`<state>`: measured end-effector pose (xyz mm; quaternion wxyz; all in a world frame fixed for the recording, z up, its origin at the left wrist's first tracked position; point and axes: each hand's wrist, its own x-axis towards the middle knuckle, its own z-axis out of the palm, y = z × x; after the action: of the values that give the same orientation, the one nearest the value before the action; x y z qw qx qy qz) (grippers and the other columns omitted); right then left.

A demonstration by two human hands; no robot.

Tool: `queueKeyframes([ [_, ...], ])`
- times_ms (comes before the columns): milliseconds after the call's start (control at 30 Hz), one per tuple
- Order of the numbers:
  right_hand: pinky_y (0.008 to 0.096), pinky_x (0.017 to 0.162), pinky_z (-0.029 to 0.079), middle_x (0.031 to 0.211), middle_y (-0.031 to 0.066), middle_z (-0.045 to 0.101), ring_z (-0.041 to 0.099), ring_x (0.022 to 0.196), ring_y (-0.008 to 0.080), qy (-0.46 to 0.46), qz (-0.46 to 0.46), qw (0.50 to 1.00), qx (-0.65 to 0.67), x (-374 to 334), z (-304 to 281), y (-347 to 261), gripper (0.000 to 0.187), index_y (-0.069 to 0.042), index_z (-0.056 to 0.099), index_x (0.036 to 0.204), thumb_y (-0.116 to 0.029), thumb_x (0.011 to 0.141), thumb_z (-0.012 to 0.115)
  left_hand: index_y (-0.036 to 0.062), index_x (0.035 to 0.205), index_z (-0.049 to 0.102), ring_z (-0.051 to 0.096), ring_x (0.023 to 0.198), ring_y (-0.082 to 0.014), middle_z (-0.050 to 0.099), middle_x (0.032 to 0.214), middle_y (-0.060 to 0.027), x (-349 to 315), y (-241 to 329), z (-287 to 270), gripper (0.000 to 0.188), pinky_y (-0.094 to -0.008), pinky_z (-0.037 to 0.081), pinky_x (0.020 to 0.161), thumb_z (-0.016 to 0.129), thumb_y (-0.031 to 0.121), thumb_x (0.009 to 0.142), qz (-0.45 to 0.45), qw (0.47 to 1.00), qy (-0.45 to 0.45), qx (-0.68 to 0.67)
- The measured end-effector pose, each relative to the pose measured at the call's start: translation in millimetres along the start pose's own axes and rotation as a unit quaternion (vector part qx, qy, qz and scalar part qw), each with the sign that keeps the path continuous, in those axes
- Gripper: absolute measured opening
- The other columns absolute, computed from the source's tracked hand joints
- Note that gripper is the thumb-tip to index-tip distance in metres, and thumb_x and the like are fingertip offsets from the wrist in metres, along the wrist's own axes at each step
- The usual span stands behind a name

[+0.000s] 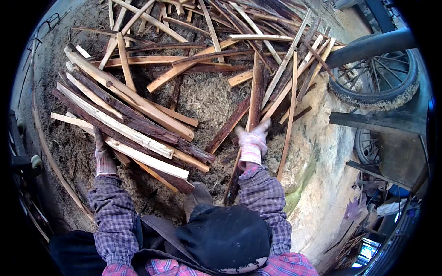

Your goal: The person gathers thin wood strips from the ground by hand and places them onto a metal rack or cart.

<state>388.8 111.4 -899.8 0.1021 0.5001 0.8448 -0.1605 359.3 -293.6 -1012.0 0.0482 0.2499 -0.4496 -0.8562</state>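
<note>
My left hand (101, 152), in a soiled glove, is at the lower left side of a stack of wood slats. Its fingers are stretched out, against the edge of a pale slat (147, 161). Dark bark-edged slats (133, 119) and a long light brown one (138, 103) lie beside it in the stack. My right hand (252, 141), in a pale pinkish glove, is around a long bark-edged slat (256, 92), thumb on one side and fingers on the other. That slat runs from the far pile down past my wrist.
A tangled pile of slats (193, 60) spreads across the far side on debris-strewn ground (207, 99). At the right are a spoked wheel (375, 78), a thick dark bar (368, 48) and a metal frame (368, 120). A thin slat (290, 115) lies right of my right hand.
</note>
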Motion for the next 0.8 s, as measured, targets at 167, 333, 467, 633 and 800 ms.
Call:
queueKeyframes([
  [167, 0.0332, 0.087, 0.044, 0.107, 0.0191, 0.057, 0.056, 0.098, 0.0254, -0.151, -0.049, 0.987, -0.017, 14, -17, 39, 0.087, -0.008, 0.018, 0.135, -0.034, 0.068, 0.065, 0.0057, 0.130, 0.031, 0.044, 0.112, -0.0261, 0.041, 0.127, -0.0114, 0, 0, 8, 0.071, -0.0364, 0.036, 0.096, 0.050, 0.053, 0.081, -0.007, 1.000, -0.006, -0.007],
  [333, 0.0313, 0.077, 0.050, 0.101, 0.0178, 0.056, 0.057, 0.088, 0.0209, -0.316, -0.037, 0.879, 0.355, -22, -18, 115, 0.069, 0.004, 0.036, 0.123, -0.016, 0.065, 0.069, 0.0054, 0.130, 0.032, 0.044, 0.112, -0.0263, 0.041, 0.127, -0.0116, -2, 2, 5, 0.071, -0.0365, 0.036, 0.096, 0.050, 0.053, 0.081, -0.004, 1.000, 0.000, -0.001],
  [467, 0.0337, 0.090, 0.041, 0.114, 0.0226, 0.051, 0.051, 0.107, 0.0274, -0.211, -0.011, 0.954, 0.212, -28, -13, 45, 0.080, 0.004, 0.030, 0.128, -0.016, 0.062, 0.069, 0.0051, 0.130, 0.032, 0.044, 0.112, -0.0264, 0.041, 0.126, -0.0118, 1, 5, 1, 0.071, -0.0366, 0.036, 0.096, 0.051, 0.053, 0.080, -0.001, 1.000, 0.003, 0.007],
  [633, 0.0340, 0.082, 0.044, 0.104, 0.0170, 0.057, 0.057, 0.094, 0.0261, -0.104, -0.038, 0.989, 0.099, 27, 20, -8, 0.072, 0.002, 0.042, 0.119, -0.030, 0.063, 0.074, 0.0047, 0.130, 0.032, 0.044, 0.111, -0.0265, 0.042, 0.126, -0.0121, 3, 7, 12, 0.071, -0.0366, 0.036, 0.096, 0.051, 0.052, 0.080, -0.004, 1.000, -0.008, 0.000],
  [800, 0.0286, 0.057, 0.048, 0.077, 0.0071, 0.058, 0.055, 0.059, 0.0149, -0.371, -0.009, 0.809, 0.456, 34, 12, 12, 0.039, -0.003, 0.049, 0.099, -0.012, 0.068, 0.072, 0.0043, 0.129, 0.033, 0.044, 0.111, -0.0266, 0.042, 0.126, -0.0124, 4, 3, 9, 0.071, -0.0367, 0.037, 0.095, 0.052, 0.052, 0.080, -0.008, 1.000, -0.005, 0.006],
])
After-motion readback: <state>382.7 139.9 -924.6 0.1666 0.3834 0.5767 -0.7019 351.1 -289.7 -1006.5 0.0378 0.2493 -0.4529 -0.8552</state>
